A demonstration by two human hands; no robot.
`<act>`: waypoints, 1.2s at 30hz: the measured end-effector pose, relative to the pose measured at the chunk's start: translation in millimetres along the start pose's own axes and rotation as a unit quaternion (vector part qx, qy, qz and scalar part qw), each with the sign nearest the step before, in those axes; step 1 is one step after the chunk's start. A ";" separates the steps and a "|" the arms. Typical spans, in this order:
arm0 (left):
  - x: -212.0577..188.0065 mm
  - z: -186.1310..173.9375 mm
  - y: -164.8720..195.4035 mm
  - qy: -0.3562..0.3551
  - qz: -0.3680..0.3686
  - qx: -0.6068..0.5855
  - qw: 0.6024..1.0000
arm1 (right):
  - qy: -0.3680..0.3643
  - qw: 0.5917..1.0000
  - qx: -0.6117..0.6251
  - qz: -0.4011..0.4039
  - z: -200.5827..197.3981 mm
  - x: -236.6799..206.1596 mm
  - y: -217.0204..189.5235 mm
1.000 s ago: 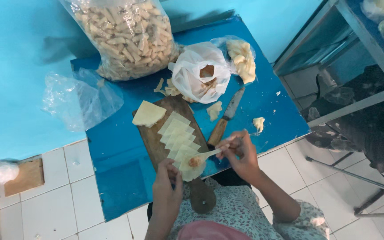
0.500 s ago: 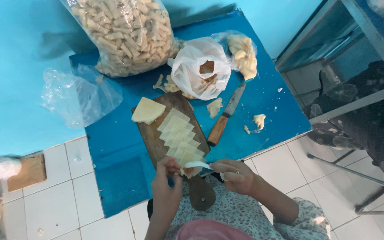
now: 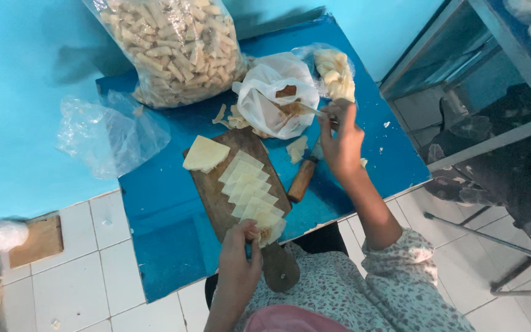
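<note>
While the left hand (image 3: pixel 239 258) presses its fingertips on the nearest pale wrapper (image 3: pixel 270 229) at the close end of the wooden board (image 3: pixel 216 203), the right hand (image 3: pixel 341 138) reaches to the far side of the blue surface (image 3: pixel 167 246), fingers pinched around a thin utensil, probably a spoon (image 3: pixel 307 109), whose tip sits in the open white bag (image 3: pixel 275 101). A row of overlapping wrappers (image 3: pixel 248 187) runs up the board, and a thicker stack (image 3: pixel 204 154) lies at its far end.

Filling carried back over the row could drip onto the other wrappers, since the path from bag to near wrapper passes right above them. The wooden-handled knife (image 3: pixel 302 178) lies just beside the board under the reaching forearm, so a low pass might knock it. The near wrapper hangs close to the board's edge and could slide if the fingertips lift.

What the bag holds is hard to make out beyond a brownish smear, and the utensil's tip is buried. A large bag of pale rolled pieces (image 3: pixel 173 49) is cut off at the top.
</note>
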State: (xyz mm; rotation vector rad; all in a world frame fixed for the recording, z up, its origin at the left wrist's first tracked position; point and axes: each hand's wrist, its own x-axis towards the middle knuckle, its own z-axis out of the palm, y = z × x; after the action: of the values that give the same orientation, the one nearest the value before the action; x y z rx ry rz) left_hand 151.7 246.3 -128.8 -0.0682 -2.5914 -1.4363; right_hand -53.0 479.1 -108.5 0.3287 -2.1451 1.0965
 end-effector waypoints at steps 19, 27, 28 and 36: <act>6.8 0.1 -5.4 -0.010 0.051 -0.042 0.998 | -0.280 0.922 0.052 0.262 -22.9 -148.8 -102.5; 11.6 2.2 -4.1 0.034 0.136 0.045 0.989 | -0.189 0.947 0.125 0.227 -9.8 -169.3 -94.7; 11.8 1.8 -4.0 0.028 0.129 0.045 0.990 | -0.168 0.958 0.128 0.195 -8.1 -171.9 -95.7; 12.2 -1.4 -6.3 -0.010 0.125 0.046 0.991 | -0.125 0.968 0.189 0.110 -3.3 -177.5 -97.0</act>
State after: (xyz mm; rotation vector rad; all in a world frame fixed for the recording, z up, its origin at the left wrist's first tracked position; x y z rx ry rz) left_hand 139.1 241.2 -131.2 -0.3806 -2.5510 -1.2328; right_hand 126.3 407.5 -169.1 0.4268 -2.2195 1.6768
